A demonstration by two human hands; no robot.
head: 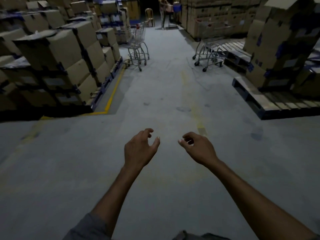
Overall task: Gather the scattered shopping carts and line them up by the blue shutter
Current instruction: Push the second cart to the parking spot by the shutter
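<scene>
In the head view, our left hand (140, 149) and our right hand (199, 148) reach forward side by side over the grey concrete floor (164, 87). They are a little apart from each other. On both, the fingers are loosely curled, the thumb is spread, and neither hand holds anything.

Well ahead on the left of the aisle stands a silver wire shopping cart with red handle tips (138, 42), just beside the corner of the stacked brown cardboard boxes (57, 52). It may be two carts nested; we cannot tell. Across the aisle on the right, a second silver wire shopping cart (209, 42) stands just beside a low slatted wooden pallet (232, 47), in front of a wall of cartons. Both carts are well apart from our hands.

A yellow painted floor line (115, 89) runs along the foot of the left stack and turns the corner. Nearer on the right, a wooden pallet on a dark blue base (277, 104) juts toward the aisle and carries a tall stack of taped cardboard boxes (277, 40). At the dim far end we see a tan plastic chair (149, 15) and a standing person (163, 13).
</scene>
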